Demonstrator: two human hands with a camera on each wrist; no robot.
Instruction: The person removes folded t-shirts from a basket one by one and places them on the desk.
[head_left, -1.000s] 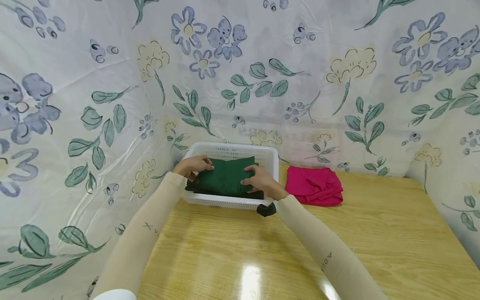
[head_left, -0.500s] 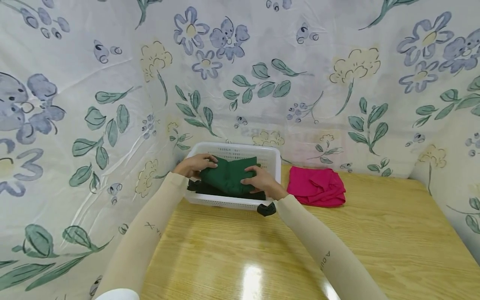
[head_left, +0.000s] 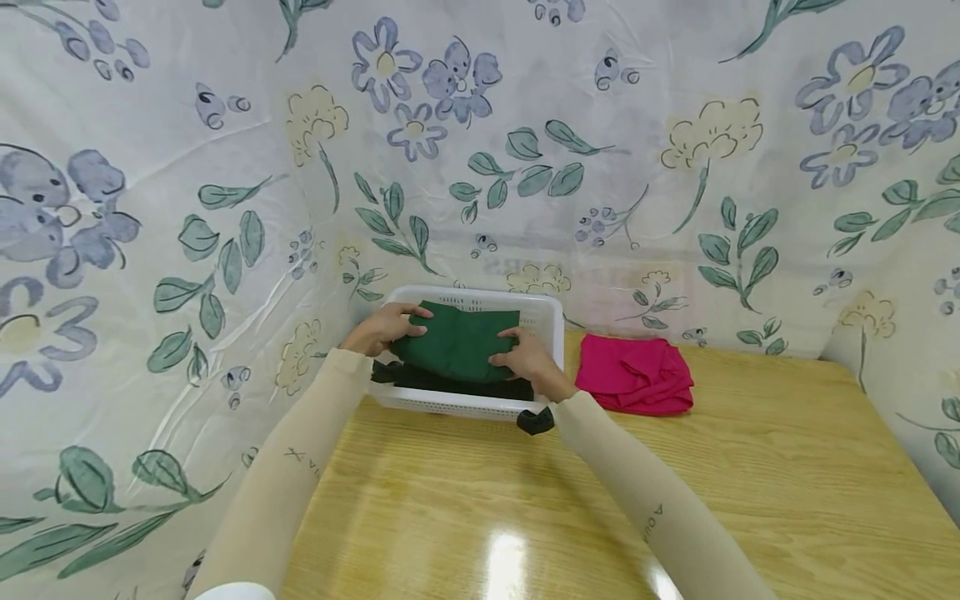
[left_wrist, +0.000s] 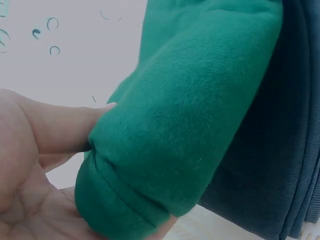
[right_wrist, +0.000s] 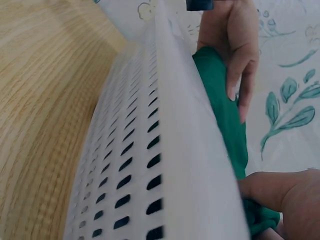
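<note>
A folded green cloth (head_left: 467, 342) lies between my two hands, low over the white plastic basket (head_left: 450, 405). At its left end my left hand (head_left: 384, 328) pinches it; in the left wrist view the thumb is on one side of the soft folded edge (left_wrist: 165, 125) and the fingers are underneath. My right hand (head_left: 531, 358) grips the opposite end, thumb and fingers curled round the fabric (right_wrist: 257, 215) in the right wrist view. Beneath, in the basket, is a dark folded cloth (head_left: 465, 383), its layered edges visible in the left wrist view.
Right of the basket, a crumpled, loosely folded bright pink-red cloth (head_left: 634, 373) lies on the wooden table (head_left: 420, 492). Floral-printed sheeting (head_left: 525, 217) rises behind the basket and along the left side. The basket's slotted wall stands close by my right hand.
The green cloth has risen and shifted toward the back of the basket, flattening out between my hands. More of the dark cloth below it shows. Both hands keep their hold.
</note>
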